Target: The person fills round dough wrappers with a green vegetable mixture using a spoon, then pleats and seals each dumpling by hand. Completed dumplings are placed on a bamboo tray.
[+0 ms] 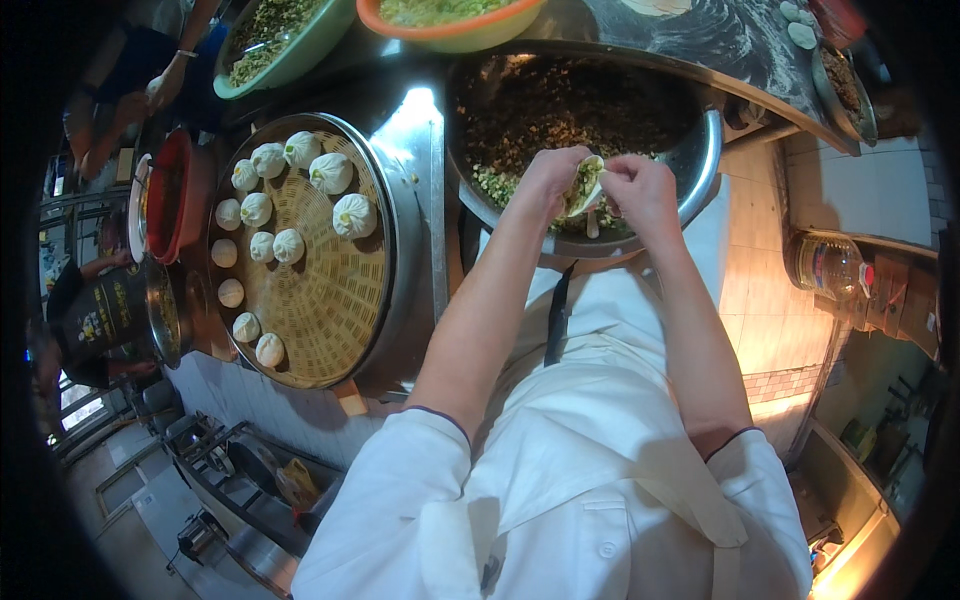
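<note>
Over a wide metal basin [709,161] of chopped filling [517,97], my left hand [551,180] cups a dough wrapper [592,196] with green filling inside. My right hand [643,187] pinches the wrapper's right edge. The wrapper stands open at the top, its filling showing. Just below it, the end of a utensil handle [592,225] pokes out near the basin's front rim; the rest is hidden. To the left, a round woven steamer tray [322,300] carries several pleated buns [330,174], grouped along its far and left sides.
Beyond the basin are a green bowl of filling [330,37], an orange-rimmed bowl [450,34] and a floured worktop [720,37]. A red basin [169,199] stands left of the steamer. Other people's hands [161,86] show at upper left. A large oil bottle [829,262] lies rightward.
</note>
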